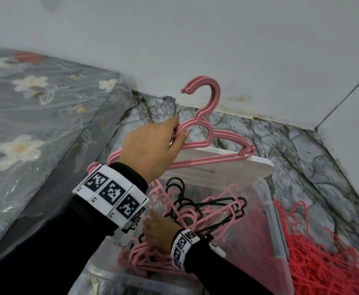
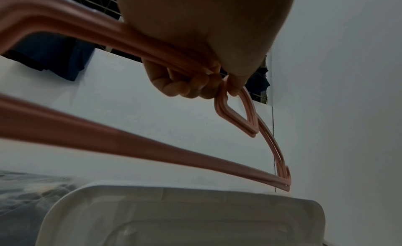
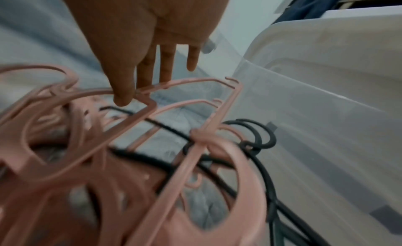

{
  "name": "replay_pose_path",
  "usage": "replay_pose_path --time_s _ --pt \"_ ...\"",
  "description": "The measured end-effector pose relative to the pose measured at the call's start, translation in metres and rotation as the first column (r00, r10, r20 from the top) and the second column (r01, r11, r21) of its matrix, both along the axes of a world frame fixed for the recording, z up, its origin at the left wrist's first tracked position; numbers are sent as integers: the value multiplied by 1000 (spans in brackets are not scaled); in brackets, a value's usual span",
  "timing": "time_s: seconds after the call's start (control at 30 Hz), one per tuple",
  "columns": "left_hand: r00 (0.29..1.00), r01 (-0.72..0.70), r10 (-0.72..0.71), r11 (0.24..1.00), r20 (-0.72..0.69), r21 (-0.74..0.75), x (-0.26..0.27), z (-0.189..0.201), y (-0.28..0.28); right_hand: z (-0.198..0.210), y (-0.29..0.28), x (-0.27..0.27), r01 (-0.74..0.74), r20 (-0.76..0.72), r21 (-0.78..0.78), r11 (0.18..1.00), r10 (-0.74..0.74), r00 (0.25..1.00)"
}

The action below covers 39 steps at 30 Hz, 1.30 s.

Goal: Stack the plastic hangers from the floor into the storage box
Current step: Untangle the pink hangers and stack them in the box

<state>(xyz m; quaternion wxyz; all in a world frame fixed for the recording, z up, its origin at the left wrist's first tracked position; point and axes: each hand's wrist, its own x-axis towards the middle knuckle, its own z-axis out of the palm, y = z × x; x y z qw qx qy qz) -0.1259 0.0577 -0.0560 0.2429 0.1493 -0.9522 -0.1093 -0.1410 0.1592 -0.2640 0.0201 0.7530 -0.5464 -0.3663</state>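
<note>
Left hand (image 1: 151,145): curled tight round the shoulder of a small bunch of pink hangers (image 1: 208,133) — thin, smooth plastic rods, hooks upright, held above the far edge of the box.
Right hand (image 1: 158,233): down inside the box, fingers straight and relaxed; fingertips (image 3: 123,99) touch a pink hanger in the heap, gripping nothing.
Storage box (image 1: 277,231): clear, glossy plastic, on the marble-patterned floor (image 1: 302,150).
Heap in box (image 1: 197,211): tangled pink and black hangers.
Lid (image 1: 257,165): white, rounded corners, at the box's far edge.
Red hangers (image 1: 323,258): a loose pile on the floor at the box's right edge.
Left wrist view only: the lid's moulded underside — ribbed, matte.
Right wrist view only: the black hooks, blurred.
</note>
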Motion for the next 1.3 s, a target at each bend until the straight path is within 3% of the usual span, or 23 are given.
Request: replay_pose_path --time_s 0.2,0.3,0.37,0.47,0.53,0.63,0.73,0.83,0.9,1.07,1.2,1.23,1.3 --pt "998 -32 32 999 -61 -1 -1 3 -4 49 -18 -10 18 82 -201 979 -1 997" --pt "994 -39 38 999 -101 -6 2 6 -4 79 -22 -11 23 108 -214 977 0 994" --pt "991 -45 46 999 -123 12 4 8 -7 92 -24 -12 86 211 -179 980 -47 976" --pt "991 -53 57 998 -124 39 7 11 -11 123 -4 -20 159 349 -264 951 -60 935" --pt "991 -53 61 996 -121 66 11 11 -14 147 21 -30 305 475 -292 906 -139 869" --pt "992 -33 49 990 -120 136 15 11 -18 182 59 -49 529 658 -313 788 -222 719" --pt "994 42 -16 968 -104 247 17 10 -21 199 96 -70 724 769 -364 586 -250 588" --pt "986 166 -157 902 -54 398 17 9 -18 203 120 -80 886 920 -317 339 -117 374" --pt "968 224 -249 864 -4 451 15 7 -11 202 123 -81 937 961 -273 218 21 276" --pt "931 287 -350 873 99 393 10 -1 10 200 116 -84 928 940 -329 176 154 304" --pt "945 271 -304 934 122 233 5 -5 23 200 114 -87 943 928 -321 90 229 294" --pt "954 257 -281 946 107 197 4 -5 24 199 114 -87 941 924 -332 67 225 309" --pt "970 214 -228 965 81 150 2 -6 21 196 114 -89 887 877 -462 16 159 454"
